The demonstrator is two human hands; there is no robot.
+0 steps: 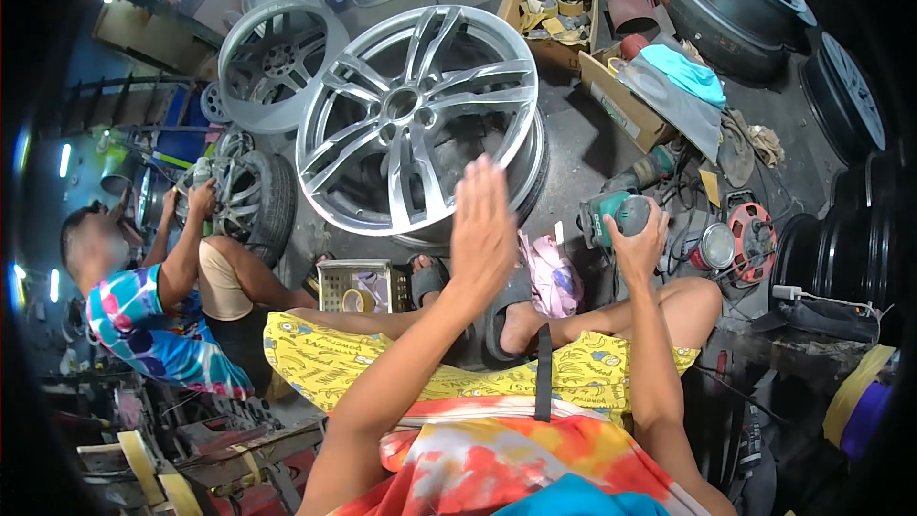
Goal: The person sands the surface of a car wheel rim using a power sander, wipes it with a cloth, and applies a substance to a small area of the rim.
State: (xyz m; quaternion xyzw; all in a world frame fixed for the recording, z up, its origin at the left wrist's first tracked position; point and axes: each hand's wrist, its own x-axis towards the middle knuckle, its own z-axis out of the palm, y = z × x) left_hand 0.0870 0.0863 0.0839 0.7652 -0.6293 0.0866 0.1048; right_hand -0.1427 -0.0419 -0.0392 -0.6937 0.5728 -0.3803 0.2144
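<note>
A silver alloy wheel rim (435,100) with paired spokes lies face up in front of me, on top of another rim. My left hand (482,234) is stretched out flat at its near edge, fingers together and slightly blurred; I cannot tell whether it touches the metal. To the right, my right hand (638,244) grips a green palm sander (599,220) with a dark rounded top, held apart from the rim. Beside the sander lies another green power tool (650,167).
A co-worker (162,315) sits at left, hands on a tyred wheel (272,196). Near my feet are a basket (330,287) with a tape roll and a pink cloth bundle (551,277). Cardboard boxes (516,0), a red cable reel (752,244) and stacked rims (726,24) stand around.
</note>
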